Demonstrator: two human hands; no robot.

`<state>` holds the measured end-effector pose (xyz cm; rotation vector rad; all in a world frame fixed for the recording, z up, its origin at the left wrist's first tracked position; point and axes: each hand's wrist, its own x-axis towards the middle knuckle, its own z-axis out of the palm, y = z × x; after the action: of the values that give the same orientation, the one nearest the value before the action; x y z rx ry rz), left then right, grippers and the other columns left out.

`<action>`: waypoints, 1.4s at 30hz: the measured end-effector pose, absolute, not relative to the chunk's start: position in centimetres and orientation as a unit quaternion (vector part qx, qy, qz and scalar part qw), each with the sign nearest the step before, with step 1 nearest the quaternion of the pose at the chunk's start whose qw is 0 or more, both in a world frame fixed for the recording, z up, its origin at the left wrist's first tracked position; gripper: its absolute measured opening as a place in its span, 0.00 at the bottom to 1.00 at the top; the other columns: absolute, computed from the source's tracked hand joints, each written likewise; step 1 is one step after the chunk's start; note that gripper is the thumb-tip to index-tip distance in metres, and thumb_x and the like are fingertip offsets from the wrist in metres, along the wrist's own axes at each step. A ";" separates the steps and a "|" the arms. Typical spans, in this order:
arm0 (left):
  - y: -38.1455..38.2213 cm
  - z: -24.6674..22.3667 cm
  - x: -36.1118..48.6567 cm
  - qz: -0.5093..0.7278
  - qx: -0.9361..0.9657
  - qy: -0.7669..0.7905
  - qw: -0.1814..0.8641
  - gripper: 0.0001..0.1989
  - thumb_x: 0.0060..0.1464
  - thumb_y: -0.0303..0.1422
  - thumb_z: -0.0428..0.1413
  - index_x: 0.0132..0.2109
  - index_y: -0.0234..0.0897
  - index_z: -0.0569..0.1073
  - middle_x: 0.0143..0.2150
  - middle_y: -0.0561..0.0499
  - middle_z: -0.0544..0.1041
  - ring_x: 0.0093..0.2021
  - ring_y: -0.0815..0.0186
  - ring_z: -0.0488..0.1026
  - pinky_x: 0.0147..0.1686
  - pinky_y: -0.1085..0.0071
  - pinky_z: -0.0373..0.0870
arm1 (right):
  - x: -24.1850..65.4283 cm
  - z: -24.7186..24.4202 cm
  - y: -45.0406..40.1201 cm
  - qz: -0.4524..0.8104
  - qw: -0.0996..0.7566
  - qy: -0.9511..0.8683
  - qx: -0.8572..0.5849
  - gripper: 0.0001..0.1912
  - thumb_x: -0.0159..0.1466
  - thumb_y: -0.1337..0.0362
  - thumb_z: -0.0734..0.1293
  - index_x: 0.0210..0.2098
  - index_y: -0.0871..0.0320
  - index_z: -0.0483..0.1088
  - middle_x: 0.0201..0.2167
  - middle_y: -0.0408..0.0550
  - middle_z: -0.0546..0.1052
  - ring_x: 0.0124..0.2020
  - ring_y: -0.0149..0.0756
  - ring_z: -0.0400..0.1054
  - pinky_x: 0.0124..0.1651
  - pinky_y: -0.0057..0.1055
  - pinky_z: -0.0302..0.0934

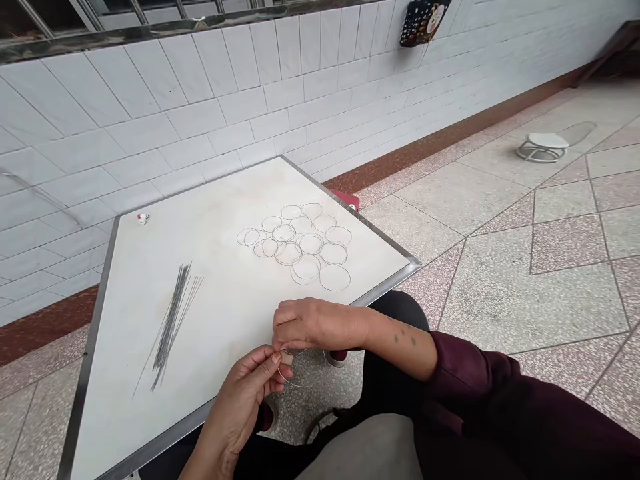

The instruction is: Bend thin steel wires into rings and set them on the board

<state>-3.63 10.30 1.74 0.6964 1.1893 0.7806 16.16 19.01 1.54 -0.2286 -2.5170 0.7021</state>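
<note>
At the near edge of the table, my left hand [253, 377] pinches a thin wire [293, 385] that curves in a loop below the fingers. My right hand [305, 323] is closed on the same wire, its fingertips touching those of the left. A small tan patch [287, 359] shows at the left fingers; I cannot tell what it is. On the white table [220, 200] lie several wire rings [335, 277], overlapping in a cluster beyond my right hand. A bundle of straight wires [173, 327] rests to the left of my hands.
A small white and red object [143, 219] sits near the table's far left corner. The metal table rim [395, 279] runs close to my right forearm. A tiled wall [200, 127] stands behind, with a dark basket [424, 23] hung on it. A low stool [545, 145] is on the floor at right.
</note>
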 end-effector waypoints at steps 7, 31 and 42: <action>9.3 0.7 -3.2 0.378 0.210 0.458 0.777 0.09 0.41 0.30 0.70 0.32 0.34 0.82 0.31 0.48 0.77 0.30 0.68 0.69 0.33 0.70 0.68 | 16.5 2.1 18.6 0.342 0.266 -0.899 -0.059 0.07 0.70 0.66 0.63 0.44 0.59 0.72 0.38 0.47 0.72 0.43 0.31 0.65 0.44 0.24 0.63; 6.0 0.4 -1.7 0.523 0.121 0.415 0.735 0.07 0.41 0.27 0.69 0.32 0.35 0.82 0.38 0.47 0.77 0.35 0.66 0.75 0.28 0.79 0.74 | 15.4 1.3 15.8 0.504 0.302 -0.785 -0.194 0.08 0.70 0.66 0.63 0.41 0.58 0.75 0.38 0.46 0.68 0.40 0.30 0.67 0.45 0.27 0.64; 5.4 0.5 -1.6 0.550 0.121 0.404 0.721 0.05 0.44 0.28 0.69 0.31 0.36 0.80 0.37 0.49 0.76 0.38 0.66 0.75 0.39 0.73 0.77 | 14.4 0.5 14.7 0.615 0.367 -0.643 -0.271 0.18 0.65 0.56 0.69 0.50 0.56 0.65 0.40 0.45 0.68 0.36 0.29 0.63 0.38 0.27 0.61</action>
<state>-1.59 5.44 0.51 0.2664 0.8928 1.2165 14.37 14.74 0.51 -0.6973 -1.6515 1.5792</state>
